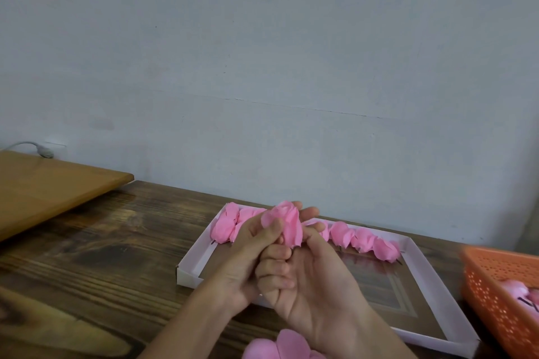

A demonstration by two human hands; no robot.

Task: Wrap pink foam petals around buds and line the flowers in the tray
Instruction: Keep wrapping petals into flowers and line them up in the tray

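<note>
Pink foam flower [284,221] sits between my two hands, held above the near-left part of the tray [191,259]. My left hand [248,256] grips its lower part, thumb pressed on the petals. My right hand [316,283] curls round it from the right. Finished flowers [364,239] line the tray's far edge. Loose petals [280,347] lie on the counter [87,242] just below my wrists.

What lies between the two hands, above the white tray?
A pink foam flower, held by the left hand and the right hand, as the head view shows.
</note>
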